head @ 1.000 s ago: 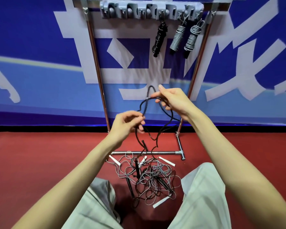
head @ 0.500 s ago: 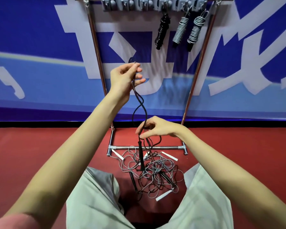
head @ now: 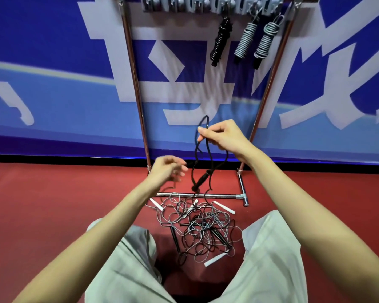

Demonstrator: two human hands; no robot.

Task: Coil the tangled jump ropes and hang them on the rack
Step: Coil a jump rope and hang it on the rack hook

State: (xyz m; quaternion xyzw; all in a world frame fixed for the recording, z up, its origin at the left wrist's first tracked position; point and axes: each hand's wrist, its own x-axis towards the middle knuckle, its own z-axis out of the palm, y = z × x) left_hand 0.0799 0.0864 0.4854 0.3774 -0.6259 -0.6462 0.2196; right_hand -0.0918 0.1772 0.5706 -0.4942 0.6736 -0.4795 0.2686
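Right hand [head: 224, 136] pinches black rope [head: 208, 149] loops in front of the rack [head: 138, 84]. Left hand [head: 166, 169] blurred below it, grip state unclear. Tangled pile [head: 197, 226] lies at rack's foot.

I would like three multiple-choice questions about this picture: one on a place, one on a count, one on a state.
1. Where does the tangled pile lie?
A. on the floor by the rack's base
B. on the hooks
C. on a table

2. How many coiled ropes hang on the rack?
A. one
B. three
C. five

3. What does the right hand do?
A. rests open
B. pinches a black rope
C. grips the rack

Answers: 1 A, the pile lies on the red floor; 2 B, one black and two grey coils hang; 3 B, its fingers pinch the rope's loop.
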